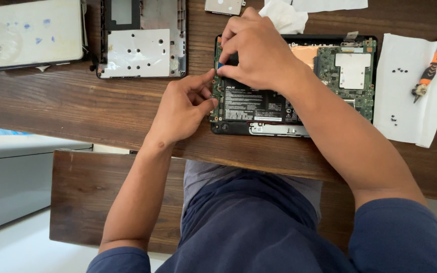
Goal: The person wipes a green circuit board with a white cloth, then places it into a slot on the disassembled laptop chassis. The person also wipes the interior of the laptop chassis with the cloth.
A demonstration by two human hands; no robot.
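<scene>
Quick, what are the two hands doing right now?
Left hand: fingers curled, fingertips touching the left edge of the opened laptop, holding nothing visible.
Right hand: pinching a small blue part inside the laptop.

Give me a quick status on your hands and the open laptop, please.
Both hands on open laptop. Left hand pinching at its left edge. Right hand pressing the top-left corner. Screwdriver aside on paper.

Opened laptop (299, 86) on wooden tabletop (102, 108); right hand (254, 50) pinches small part at its 9 o'clock edge, left hand (183, 108) touching same edge; screwdriver (432, 65) at 3 o'clock.
</scene>
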